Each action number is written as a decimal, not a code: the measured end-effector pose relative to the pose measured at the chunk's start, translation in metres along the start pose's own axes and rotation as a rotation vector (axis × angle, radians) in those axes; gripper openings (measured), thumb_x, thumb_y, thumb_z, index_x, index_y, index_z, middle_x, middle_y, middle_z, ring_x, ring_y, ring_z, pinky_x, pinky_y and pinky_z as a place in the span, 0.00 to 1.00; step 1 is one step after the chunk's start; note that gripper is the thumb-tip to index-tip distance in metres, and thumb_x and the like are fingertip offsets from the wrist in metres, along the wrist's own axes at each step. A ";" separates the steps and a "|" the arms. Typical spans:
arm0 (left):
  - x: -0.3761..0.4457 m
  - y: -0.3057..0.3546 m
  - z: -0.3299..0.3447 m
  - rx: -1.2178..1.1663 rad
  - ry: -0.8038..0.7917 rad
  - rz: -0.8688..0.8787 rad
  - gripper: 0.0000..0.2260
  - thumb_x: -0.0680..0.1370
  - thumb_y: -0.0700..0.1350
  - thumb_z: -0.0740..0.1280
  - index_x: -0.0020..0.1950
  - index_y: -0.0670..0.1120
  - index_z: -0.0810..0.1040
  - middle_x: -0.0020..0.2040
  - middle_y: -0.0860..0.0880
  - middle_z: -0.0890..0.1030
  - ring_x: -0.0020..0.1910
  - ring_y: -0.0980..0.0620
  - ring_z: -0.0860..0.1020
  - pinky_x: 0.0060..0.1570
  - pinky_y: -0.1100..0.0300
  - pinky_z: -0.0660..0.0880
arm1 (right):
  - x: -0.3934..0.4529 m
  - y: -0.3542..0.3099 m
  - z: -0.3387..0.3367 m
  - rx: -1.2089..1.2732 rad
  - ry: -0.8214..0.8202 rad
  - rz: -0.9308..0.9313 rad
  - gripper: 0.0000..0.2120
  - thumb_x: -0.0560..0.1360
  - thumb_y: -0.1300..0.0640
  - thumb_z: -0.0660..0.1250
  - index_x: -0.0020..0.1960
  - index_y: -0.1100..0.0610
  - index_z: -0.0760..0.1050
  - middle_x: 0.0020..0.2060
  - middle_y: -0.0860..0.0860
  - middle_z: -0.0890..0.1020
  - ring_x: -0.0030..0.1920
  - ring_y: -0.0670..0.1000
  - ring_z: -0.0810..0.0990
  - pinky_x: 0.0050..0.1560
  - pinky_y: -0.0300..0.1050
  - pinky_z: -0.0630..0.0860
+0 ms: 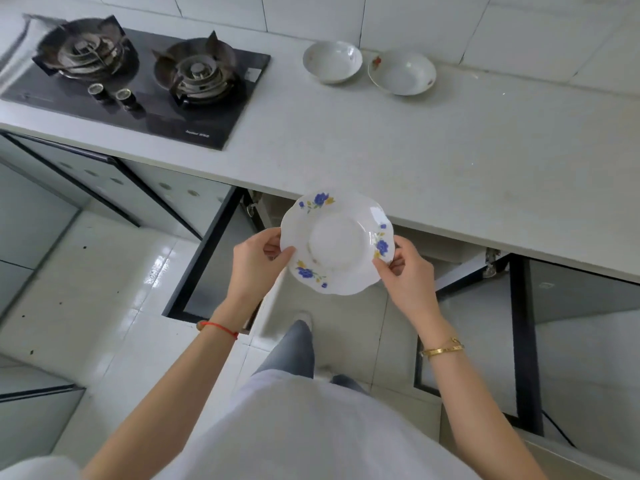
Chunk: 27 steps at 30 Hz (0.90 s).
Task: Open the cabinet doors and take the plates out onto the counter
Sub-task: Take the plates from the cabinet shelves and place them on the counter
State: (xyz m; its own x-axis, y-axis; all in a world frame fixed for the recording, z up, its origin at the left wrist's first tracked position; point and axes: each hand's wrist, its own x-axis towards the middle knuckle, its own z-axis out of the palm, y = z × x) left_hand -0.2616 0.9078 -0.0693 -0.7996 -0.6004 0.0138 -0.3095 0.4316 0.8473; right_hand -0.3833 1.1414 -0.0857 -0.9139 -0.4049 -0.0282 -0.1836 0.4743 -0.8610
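Both arms reach forward from the body, elbows bent a little, and meet on a white plate (337, 242) with blue flowers and a wavy rim. The left hand (258, 259) grips the plate's left edge, thumb on top of the rim and fingers curled beneath. The right hand (403, 268) pinches the right edge the same way, thumb tip by a blue flower. A red string circles the left wrist and a gold bangle (442, 348) the right. The plate is held in the air, nearly level, just in front of the counter (433, 161) edge and above the open cabinet below it. Its two doors (204, 258) stand swung out on either side. Two white bowls (332, 61) sit side by side at the back of the counter, right of the gas stove (138, 81)
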 end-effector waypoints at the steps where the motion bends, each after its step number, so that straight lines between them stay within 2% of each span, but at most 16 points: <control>1: 0.012 0.000 0.000 -0.007 0.001 0.003 0.13 0.73 0.41 0.72 0.57 0.48 0.82 0.43 0.62 0.81 0.42 0.68 0.79 0.43 0.79 0.72 | 0.012 -0.002 0.001 -0.004 0.002 -0.004 0.16 0.73 0.56 0.70 0.59 0.47 0.73 0.39 0.43 0.81 0.38 0.40 0.79 0.39 0.25 0.73; 3: 0.039 0.000 -0.001 -0.019 0.000 0.012 0.13 0.73 0.40 0.72 0.57 0.47 0.82 0.43 0.63 0.81 0.42 0.69 0.79 0.42 0.79 0.72 | 0.038 -0.006 0.006 -0.014 0.009 -0.014 0.14 0.73 0.55 0.70 0.57 0.45 0.73 0.38 0.46 0.81 0.38 0.43 0.79 0.39 0.28 0.74; 9: 0.147 -0.007 -0.003 0.007 -0.004 0.020 0.12 0.72 0.42 0.73 0.55 0.47 0.81 0.39 0.64 0.78 0.40 0.72 0.77 0.39 0.81 0.70 | 0.135 -0.022 0.030 -0.052 0.039 -0.030 0.15 0.73 0.55 0.70 0.59 0.50 0.73 0.38 0.49 0.81 0.38 0.43 0.79 0.37 0.27 0.73; 13: 0.226 -0.010 -0.009 0.064 -0.028 0.050 0.11 0.73 0.43 0.72 0.55 0.48 0.82 0.39 0.60 0.80 0.38 0.64 0.78 0.38 0.79 0.70 | 0.205 -0.041 0.051 -0.078 0.063 -0.011 0.13 0.73 0.55 0.71 0.57 0.50 0.73 0.35 0.47 0.80 0.38 0.42 0.79 0.36 0.28 0.74; 16: 0.280 -0.016 -0.011 0.101 -0.047 0.066 0.11 0.73 0.43 0.72 0.54 0.49 0.82 0.40 0.57 0.80 0.39 0.63 0.77 0.38 0.78 0.69 | 0.255 -0.048 0.067 -0.104 0.062 -0.004 0.13 0.73 0.55 0.71 0.56 0.52 0.74 0.34 0.44 0.80 0.37 0.41 0.79 0.35 0.26 0.72; 18: 0.312 -0.021 -0.010 0.108 -0.061 0.064 0.10 0.73 0.44 0.72 0.53 0.49 0.82 0.40 0.56 0.81 0.39 0.62 0.77 0.39 0.76 0.70 | 0.285 -0.050 0.077 -0.133 0.060 0.016 0.13 0.73 0.54 0.70 0.56 0.53 0.73 0.35 0.44 0.80 0.36 0.42 0.79 0.35 0.29 0.73; 20: 0.340 -0.026 -0.006 0.104 -0.077 0.042 0.10 0.73 0.44 0.73 0.53 0.49 0.82 0.40 0.55 0.81 0.39 0.59 0.77 0.39 0.70 0.72 | 0.313 -0.051 0.085 -0.148 0.059 0.042 0.13 0.74 0.54 0.70 0.56 0.53 0.74 0.35 0.44 0.80 0.36 0.42 0.79 0.37 0.35 0.75; 22: 0.363 -0.032 -0.001 0.111 -0.095 0.016 0.10 0.73 0.44 0.72 0.54 0.48 0.82 0.41 0.53 0.81 0.40 0.56 0.78 0.39 0.70 0.71 | 0.335 -0.050 0.094 -0.160 0.045 0.067 0.12 0.74 0.54 0.69 0.55 0.54 0.74 0.34 0.42 0.79 0.36 0.42 0.79 0.38 0.39 0.76; 27: 0.406 -0.049 0.013 0.120 -0.136 -0.071 0.11 0.75 0.44 0.71 0.56 0.47 0.82 0.46 0.50 0.83 0.41 0.54 0.77 0.38 0.70 0.69 | 0.378 -0.042 0.112 -0.192 0.011 0.114 0.13 0.73 0.56 0.69 0.57 0.57 0.74 0.33 0.40 0.75 0.34 0.43 0.76 0.40 0.40 0.71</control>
State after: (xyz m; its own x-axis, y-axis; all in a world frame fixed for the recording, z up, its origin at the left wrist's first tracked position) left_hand -0.5779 0.6513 -0.1120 -0.8332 -0.5390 -0.1231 -0.4207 0.4736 0.7738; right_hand -0.6801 0.8810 -0.1166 -0.9365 -0.3318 -0.1136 -0.1430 0.6569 -0.7403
